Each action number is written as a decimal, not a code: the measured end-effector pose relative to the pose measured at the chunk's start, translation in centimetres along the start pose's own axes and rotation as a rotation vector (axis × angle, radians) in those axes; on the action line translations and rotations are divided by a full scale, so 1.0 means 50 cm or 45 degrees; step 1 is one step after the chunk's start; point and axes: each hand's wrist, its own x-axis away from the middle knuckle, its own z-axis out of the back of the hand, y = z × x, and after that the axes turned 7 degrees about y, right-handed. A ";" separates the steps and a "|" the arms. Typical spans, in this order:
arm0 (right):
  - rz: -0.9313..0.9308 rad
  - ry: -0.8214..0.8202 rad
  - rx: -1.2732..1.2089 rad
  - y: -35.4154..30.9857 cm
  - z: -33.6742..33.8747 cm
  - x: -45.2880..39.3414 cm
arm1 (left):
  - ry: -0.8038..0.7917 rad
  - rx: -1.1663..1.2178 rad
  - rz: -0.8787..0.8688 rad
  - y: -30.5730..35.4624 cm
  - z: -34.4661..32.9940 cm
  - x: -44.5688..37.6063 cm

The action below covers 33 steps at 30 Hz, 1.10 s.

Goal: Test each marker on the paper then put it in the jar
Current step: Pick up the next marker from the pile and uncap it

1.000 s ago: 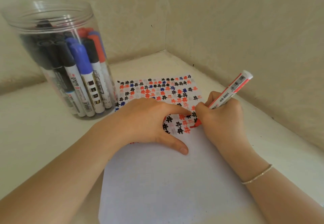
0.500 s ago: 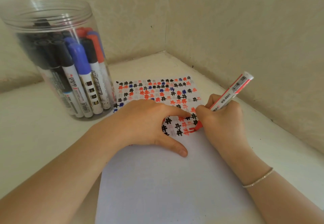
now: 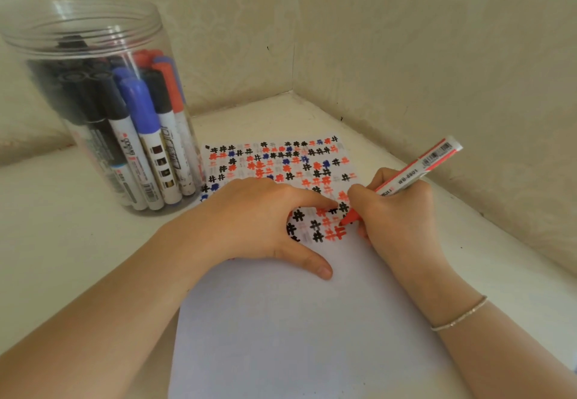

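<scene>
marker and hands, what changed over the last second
Little changed. The right hand kept its grip on the red marker and worked the tip slightly down the paper, finishing a new red mark at the end of the bottom row. The left hand stayed pressed flat on the paper, and the jar of markers did not move.
</scene>
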 end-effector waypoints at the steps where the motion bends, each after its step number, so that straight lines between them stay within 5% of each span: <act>1: 0.012 0.003 0.001 0.001 0.000 0.000 | -0.002 0.002 0.001 0.001 0.000 0.000; 9: 0.038 -0.013 -0.002 0.009 -0.002 -0.006 | 0.011 -0.010 -0.017 -0.004 -0.004 -0.002; 15: -0.170 0.000 -0.652 0.003 0.018 -0.021 | -0.008 0.025 -0.002 -0.008 -0.008 0.001; 21: -0.383 -0.306 -1.335 -0.011 0.033 -0.027 | 0.148 0.768 0.093 -0.033 -0.010 0.001; 33: -0.273 -0.234 -0.982 -0.011 0.022 -0.018 | 0.175 0.953 0.012 -0.021 -0.017 -0.002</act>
